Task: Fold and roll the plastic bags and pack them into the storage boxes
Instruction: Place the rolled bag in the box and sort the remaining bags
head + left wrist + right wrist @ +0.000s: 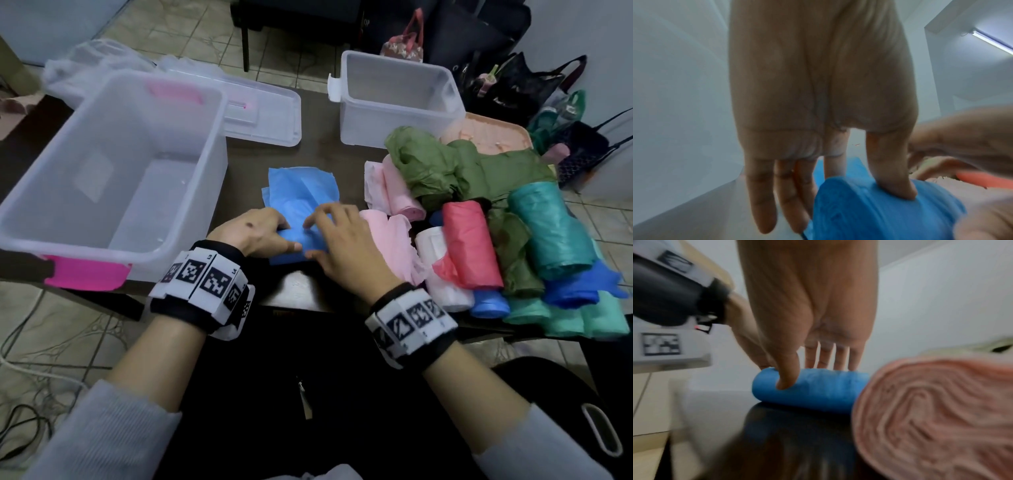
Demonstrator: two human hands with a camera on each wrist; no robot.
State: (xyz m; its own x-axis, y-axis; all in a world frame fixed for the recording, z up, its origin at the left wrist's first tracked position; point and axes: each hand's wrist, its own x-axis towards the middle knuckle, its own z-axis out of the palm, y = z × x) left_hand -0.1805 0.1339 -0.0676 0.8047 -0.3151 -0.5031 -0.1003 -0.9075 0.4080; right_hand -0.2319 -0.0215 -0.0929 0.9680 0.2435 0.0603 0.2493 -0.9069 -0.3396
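Hands: left hand (255, 231) and right hand (342, 241) both grasp the rolled end of the blue bag (301, 192), thumbs pressing in.
Bag: on the counter (301, 291), near end rolled, far end flat.
Advice: roll away evenly, keeping it tight.
Boxes: 2 storage boxes (113, 178) beyond, empty.

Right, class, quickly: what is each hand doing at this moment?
Left hand: curled round the blue bag, thumb pressing its rolled end.
Right hand: also gripping the blue bag, thumb in front of the roll, fingers behind.
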